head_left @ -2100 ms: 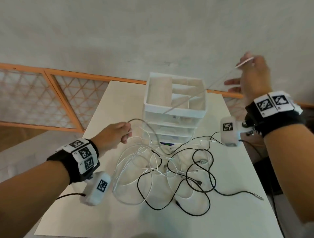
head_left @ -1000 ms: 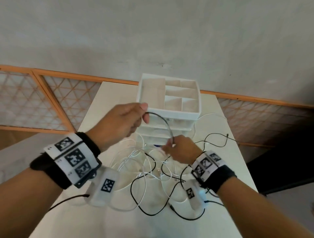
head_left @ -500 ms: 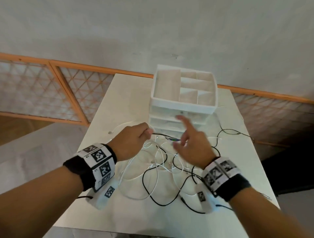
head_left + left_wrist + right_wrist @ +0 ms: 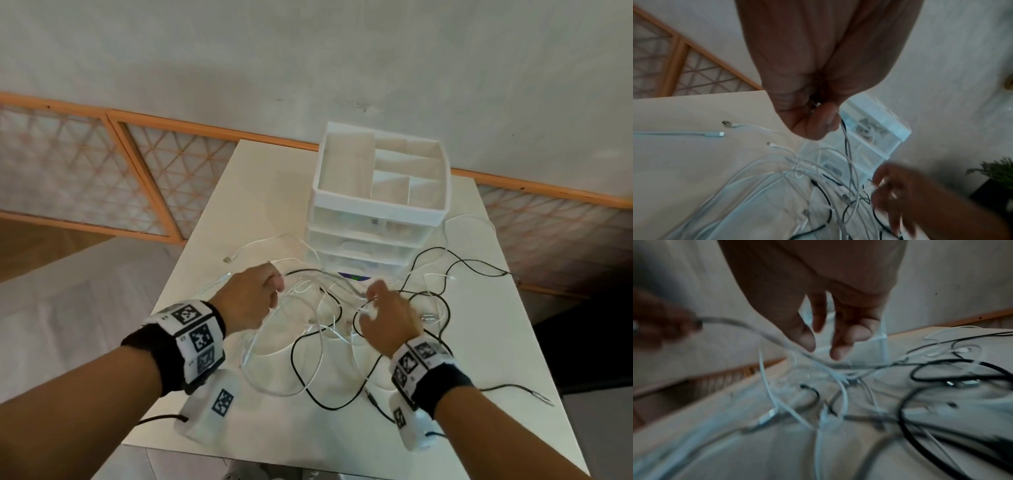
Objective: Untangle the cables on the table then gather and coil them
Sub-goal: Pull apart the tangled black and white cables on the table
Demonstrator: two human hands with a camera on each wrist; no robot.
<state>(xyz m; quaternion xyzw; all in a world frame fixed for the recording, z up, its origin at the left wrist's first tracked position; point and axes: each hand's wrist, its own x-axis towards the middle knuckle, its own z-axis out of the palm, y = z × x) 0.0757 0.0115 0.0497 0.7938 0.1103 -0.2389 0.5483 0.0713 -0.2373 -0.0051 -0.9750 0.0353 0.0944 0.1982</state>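
Note:
A tangle of white cables (image 4: 274,353) and black cables (image 4: 442,305) lies on the white table (image 4: 260,192). My left hand (image 4: 274,287) is a fist just left of the tangle and pinches a dark grey cable (image 4: 305,271) between thumb and fingers; the left wrist view shows that cable (image 4: 846,142) hanging from the left hand (image 4: 826,116). My right hand (image 4: 376,298) hovers over the middle of the tangle. In the right wrist view the right hand (image 4: 822,345) has its fingers spread apart, the grey cable (image 4: 748,326) passing just under the thumb tip, nothing gripped.
A white drawer organiser (image 4: 380,205) with open top compartments stands behind the tangle. Loose white plugs (image 4: 226,259) lie to the left; a black cable end (image 4: 544,399) trails to the right edge. An orange lattice railing (image 4: 144,171) runs beyond the table.
My right hand has dropped from a raised, open pose down onto the middle of the tangle. My left hand keeps its hold on the dark cable, low beside the tangle.

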